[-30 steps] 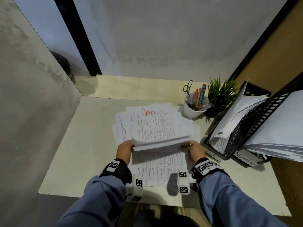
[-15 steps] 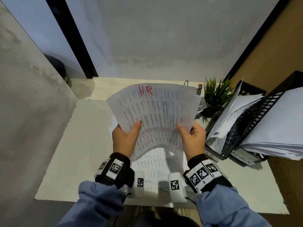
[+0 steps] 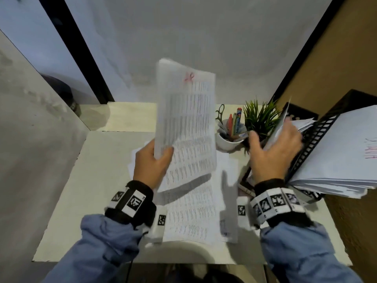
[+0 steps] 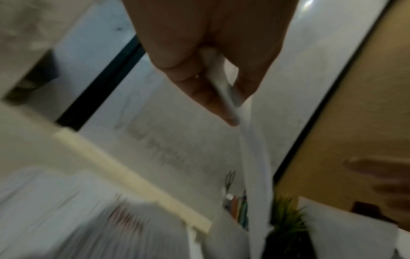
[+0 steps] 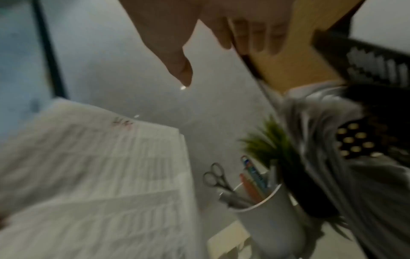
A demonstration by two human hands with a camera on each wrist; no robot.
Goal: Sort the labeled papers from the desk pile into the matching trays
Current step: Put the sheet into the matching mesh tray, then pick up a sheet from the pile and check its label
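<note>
while stuffed, trays (image 3: 310,139) of papers (image 3: 336,160)

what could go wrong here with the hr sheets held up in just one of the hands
The left hand pinches the raised sheets only at a lower corner, so they may droop, fan apart or slip onto the desk pile. The right hand, open at the crammed tray, could dislodge papers there. The pen cup and plant lie in the path and could tip.

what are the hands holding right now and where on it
The left hand pinches the red-labelled sheet at its lower left edge. The right hand holds nothing; its straight fingers touch the papers in the near tray.
</note>
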